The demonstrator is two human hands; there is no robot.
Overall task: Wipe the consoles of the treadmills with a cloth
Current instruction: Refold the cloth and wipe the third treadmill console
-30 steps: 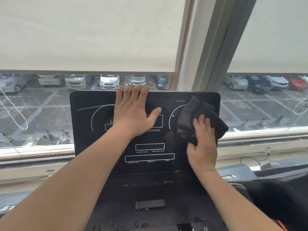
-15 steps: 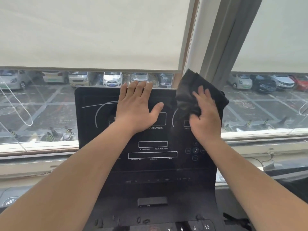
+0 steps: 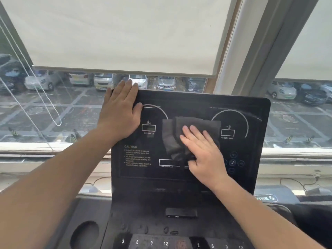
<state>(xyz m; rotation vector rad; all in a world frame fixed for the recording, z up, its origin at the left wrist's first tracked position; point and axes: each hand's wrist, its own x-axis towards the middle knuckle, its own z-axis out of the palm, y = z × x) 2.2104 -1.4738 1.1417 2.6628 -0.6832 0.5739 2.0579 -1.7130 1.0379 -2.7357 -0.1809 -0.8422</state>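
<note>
Console: the black treadmill console [image 3: 197, 103] stands tilted in front of you, its face towards you, with a window behind it.
Cloth: the black cloth [image 3: 179, 137] lies crumpled against the middle of the console's face, between the two white arcs and just above the long box marked DISTANCE.
Your left hand: your left hand [image 3: 120, 114] lies flat on the console's top left corner, fingers straight and together, their tips reaching past the top edge, the thumb spread towards the left arc. It holds nothing.
Your right hand: your right hand [image 3: 203, 153] presses flat on the cloth's lower right part, fingers straight and pointing up and left. Nothing is gripped; the palm pins the cloth to the panel.
Panel markings: a CAUTION notice [image 3: 137, 156] sits near the left edge, and round buttons [image 3: 233, 162] sit near the right edge, just beside your right wrist.
Below the console: a row of number keys [image 3: 165, 243] runs along the bottom, with a round cup recess [image 3: 84, 234] at the lower left.
Behind: a pale roller blind [image 3: 125, 33] hangs half down, with parked cars [image 3: 102, 81] showing under it.
</note>
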